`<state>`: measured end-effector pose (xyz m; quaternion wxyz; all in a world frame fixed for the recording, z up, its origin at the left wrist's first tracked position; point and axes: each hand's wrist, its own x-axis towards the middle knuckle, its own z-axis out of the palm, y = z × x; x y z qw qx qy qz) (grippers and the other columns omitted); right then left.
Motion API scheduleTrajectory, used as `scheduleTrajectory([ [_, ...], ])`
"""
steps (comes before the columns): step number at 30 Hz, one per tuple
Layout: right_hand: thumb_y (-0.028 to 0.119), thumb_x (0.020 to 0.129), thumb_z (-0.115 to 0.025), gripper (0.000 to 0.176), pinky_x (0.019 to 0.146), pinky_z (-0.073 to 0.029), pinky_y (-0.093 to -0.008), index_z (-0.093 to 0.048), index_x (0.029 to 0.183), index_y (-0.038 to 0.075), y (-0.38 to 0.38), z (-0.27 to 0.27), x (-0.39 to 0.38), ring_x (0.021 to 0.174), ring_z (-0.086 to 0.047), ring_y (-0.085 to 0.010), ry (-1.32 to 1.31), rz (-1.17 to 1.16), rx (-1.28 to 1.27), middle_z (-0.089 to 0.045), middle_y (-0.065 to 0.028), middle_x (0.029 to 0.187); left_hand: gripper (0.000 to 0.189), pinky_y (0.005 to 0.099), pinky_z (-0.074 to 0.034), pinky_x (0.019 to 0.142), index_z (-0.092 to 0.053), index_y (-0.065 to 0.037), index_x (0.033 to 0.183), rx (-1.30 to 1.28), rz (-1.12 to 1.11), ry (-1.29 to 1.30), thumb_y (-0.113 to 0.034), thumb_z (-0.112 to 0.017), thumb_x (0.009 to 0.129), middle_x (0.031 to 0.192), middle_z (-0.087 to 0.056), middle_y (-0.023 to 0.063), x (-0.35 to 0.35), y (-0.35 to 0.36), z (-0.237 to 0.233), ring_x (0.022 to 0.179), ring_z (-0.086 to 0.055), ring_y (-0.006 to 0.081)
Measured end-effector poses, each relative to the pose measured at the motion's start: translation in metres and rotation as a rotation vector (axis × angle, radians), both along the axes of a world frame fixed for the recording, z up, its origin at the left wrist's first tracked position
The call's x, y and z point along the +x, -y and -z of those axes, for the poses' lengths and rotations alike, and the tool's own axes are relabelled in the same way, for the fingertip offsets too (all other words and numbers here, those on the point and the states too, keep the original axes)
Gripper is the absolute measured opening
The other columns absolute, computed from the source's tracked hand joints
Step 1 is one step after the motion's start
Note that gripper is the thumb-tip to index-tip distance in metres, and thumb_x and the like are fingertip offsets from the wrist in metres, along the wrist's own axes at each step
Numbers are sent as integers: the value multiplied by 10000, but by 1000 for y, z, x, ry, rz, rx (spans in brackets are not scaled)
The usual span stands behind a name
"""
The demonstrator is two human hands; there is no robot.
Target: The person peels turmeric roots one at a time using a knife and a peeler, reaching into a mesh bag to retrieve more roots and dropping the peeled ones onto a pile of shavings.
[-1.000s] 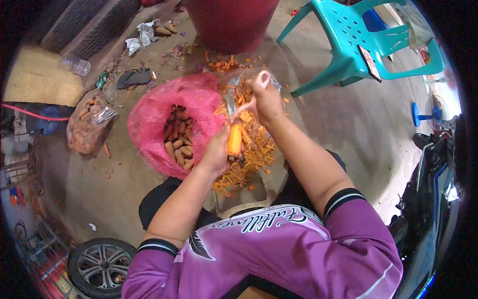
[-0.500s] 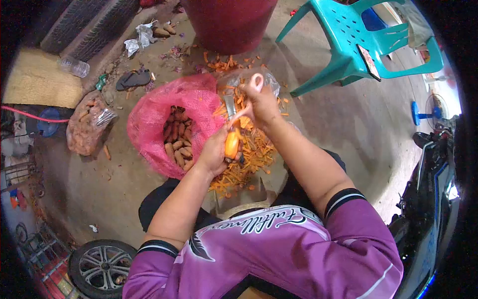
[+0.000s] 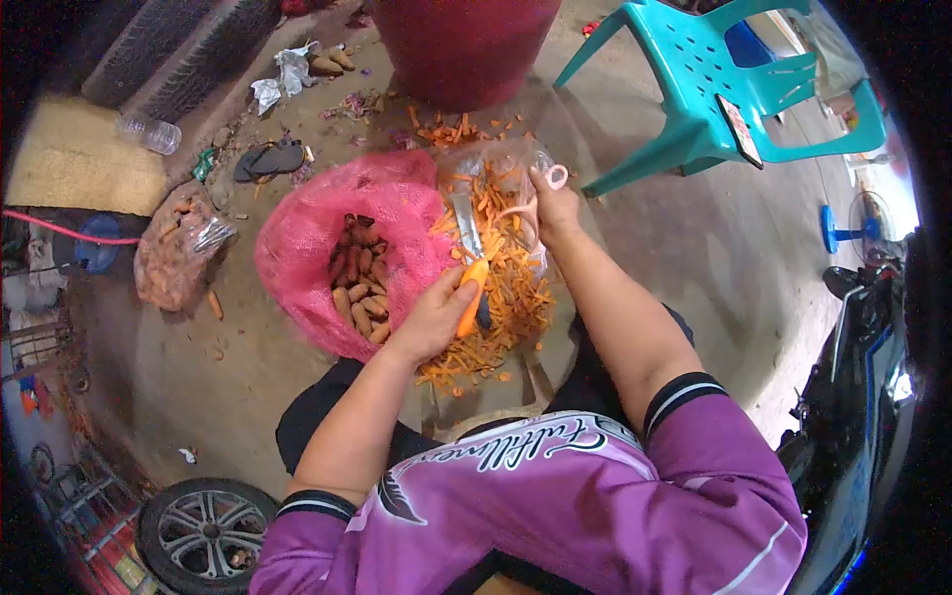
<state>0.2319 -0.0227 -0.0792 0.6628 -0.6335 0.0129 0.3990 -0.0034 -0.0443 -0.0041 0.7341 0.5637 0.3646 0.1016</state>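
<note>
My left hand (image 3: 433, 315) is closed on an orange peeled piece (image 3: 473, 297), just right of the pink mesh sack (image 3: 297, 238), which holds several brown roots (image 3: 367, 281). My right hand (image 3: 557, 210) is closed on a pale pink peeler-like tool (image 3: 555, 178) with a loop at its end. Between the hands a knife blade (image 3: 464, 222) lies among orange strips (image 3: 516, 297) heaped on the floor. Behind it rests a clear plastic bag (image 3: 496, 157) with more orange pieces.
A large red tub (image 3: 466, 50) stands at the top. On the right is a green plastic chair (image 3: 684, 89) with a phone (image 3: 738, 130) on it. At the left lie a bag of roots (image 3: 178, 248), a dark sandal (image 3: 269, 160) and a wheel (image 3: 210, 531).
My right hand has moved right, away from my left hand, with the pink tool. The orange piece in my left hand now points up and to the right.
</note>
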Motion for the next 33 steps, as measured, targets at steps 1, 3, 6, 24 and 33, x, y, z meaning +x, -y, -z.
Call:
scheduleTrajectory([
  [1, 199, 746, -609, 237, 542, -478, -314, -497, 867, 29, -1, 18, 5, 640, -559, -197, 43, 5, -124, -532, -89, 777, 346, 217, -392, 722, -452, -18, 1093, 23, -38, -43, -286, -421, 877, 901, -524, 41, -3, -2, -6, 831, -474, 92],
  [3, 248, 754, -597, 276, 536, -480, -315, -498, 901, 37, -4, 61, 13, 645, -567, -200, -14, 51, -210, -533, -89, 770, 319, 217, -402, 656, -467, -21, 1056, 1, -100, -133, -281, -419, 877, 852, -525, 37, -12, -8, -13, 758, -486, 90],
  [6, 331, 751, -581, 369, 536, -480, -323, -499, 981, 55, -13, 117, 7, 663, -576, -209, -196, 19, -170, -543, -90, 755, 271, 216, -396, 538, -481, -31, 996, -125, -165, -273, -266, -416, 878, 762, -520, 27, -25, -20, -19, 624, -482, 82],
  [24, 194, 693, -582, 261, 533, -463, -376, -472, 785, -25, 23, 171, -67, 610, -587, -302, 1026, -1359, -851, -570, -183, 674, 331, 261, -389, 778, -472, 1, 1078, 120, -116, -168, -191, -535, 815, 910, -546, 53, -53, -46, -25, 856, -499, 133],
  [33, 295, 567, -757, 495, 530, -405, -256, -529, 887, -6, 35, -93, -43, 590, -499, -127, 386, -1059, -235, -543, -48, 711, 412, 241, -365, 840, -444, 7, 1135, 147, 94, 45, -201, -567, 801, 1034, -533, 57, -33, -36, -39, 964, -475, 113],
])
